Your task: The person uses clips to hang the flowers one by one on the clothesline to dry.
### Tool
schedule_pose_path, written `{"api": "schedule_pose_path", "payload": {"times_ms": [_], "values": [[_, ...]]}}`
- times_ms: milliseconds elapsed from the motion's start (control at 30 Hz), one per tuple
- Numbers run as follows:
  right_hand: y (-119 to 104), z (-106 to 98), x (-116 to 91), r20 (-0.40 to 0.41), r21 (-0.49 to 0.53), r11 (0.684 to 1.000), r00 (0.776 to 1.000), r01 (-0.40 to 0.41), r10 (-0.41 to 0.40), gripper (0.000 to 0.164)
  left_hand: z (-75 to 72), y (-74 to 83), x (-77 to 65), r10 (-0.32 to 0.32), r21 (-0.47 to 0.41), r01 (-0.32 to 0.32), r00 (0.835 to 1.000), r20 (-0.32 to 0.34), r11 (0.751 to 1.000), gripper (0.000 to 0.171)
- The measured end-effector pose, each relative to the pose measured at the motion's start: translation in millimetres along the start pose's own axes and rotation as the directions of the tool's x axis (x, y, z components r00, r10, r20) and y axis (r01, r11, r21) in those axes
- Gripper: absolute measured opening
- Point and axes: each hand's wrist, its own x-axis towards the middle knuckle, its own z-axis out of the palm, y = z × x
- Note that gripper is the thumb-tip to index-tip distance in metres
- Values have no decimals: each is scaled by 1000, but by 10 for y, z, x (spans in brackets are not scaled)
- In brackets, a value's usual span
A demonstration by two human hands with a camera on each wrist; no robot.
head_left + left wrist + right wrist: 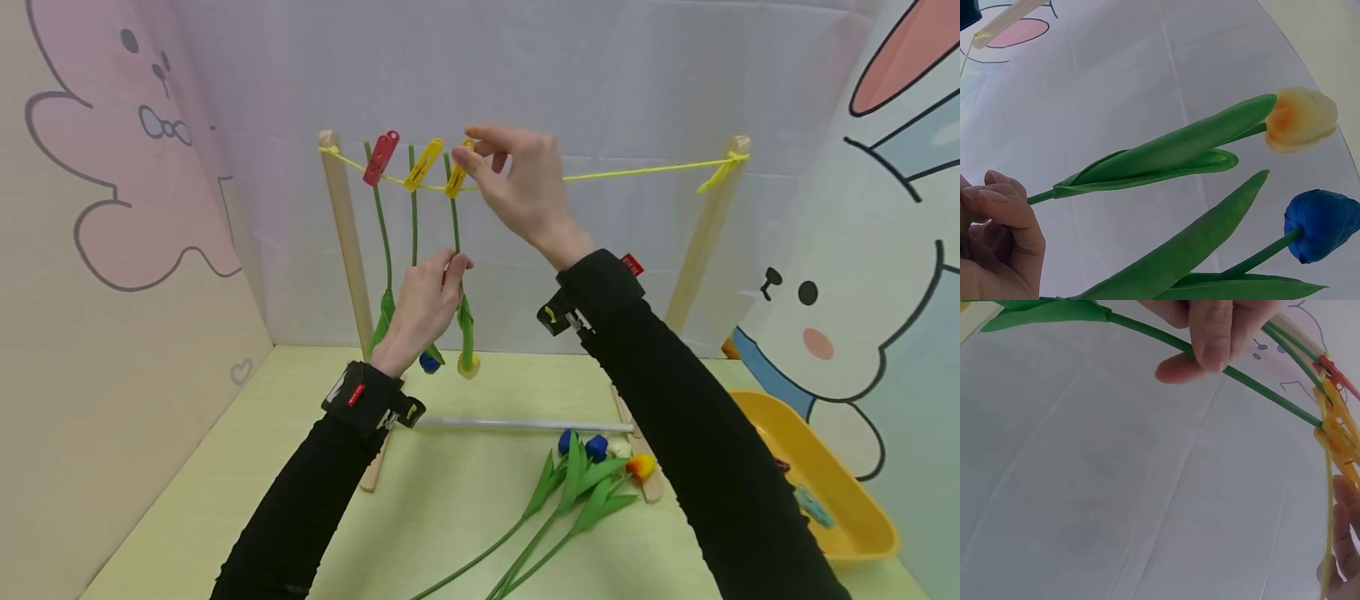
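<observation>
My left hand (426,302) pinches the green stem of a pale yellow-orange artificial tulip (1304,119), which hangs bloom down. With thumb and fingers, my right hand (528,179) holds the handle end of a yellow clothespin (454,182). That clothespin sits over the stem's top on a yellow string (637,172). Left of it, a second yellow clothespin (423,165) grips the stem of a blue tulip (1322,225). A red clothespin (381,158) holds another stem at the far left; my left hand and forearm hide its bloom.
Wooden posts (347,242) carry the string, with a pale crossbar (517,426) low between them. Several tulips (577,492) lie on the table at front. A yellow tray (862,533) with clothespins stands at right, partly behind my right sleeve. A white sheet (600,83) hangs behind.
</observation>
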Motion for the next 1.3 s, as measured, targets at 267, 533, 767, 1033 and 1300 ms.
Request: {"api": "schedule_pose_path", "payload": {"times_ms": [267, 533, 767, 1033, 1300], "values": [[-42, -83, -288, -57, -120, 985, 989, 128, -135, 43, 144, 38, -196, 22, -31, -24, 997, -78, 999, 53], [54, -151, -889, -80, -155, 959, 964, 238, -253, 35, 390, 16, -581, 122, -10, -124, 982, -142, 992, 60], [286, -319, -1656, 18, -159, 972, 985, 173, -173, 37, 553, -150, -978, 89, 56, -90, 996, 21, 994, 47], [594, -690, -2325, 127, -264, 964, 990, -27, 62, 37, 574, -356, -1292, 23, 132, -52, 977, 211, 990, 18], [868, -1232, -2726, 212, -411, 895, 936, -175, 281, 34, 630, -538, -1467, -22, 127, -26, 931, 364, 992, 14]]}}
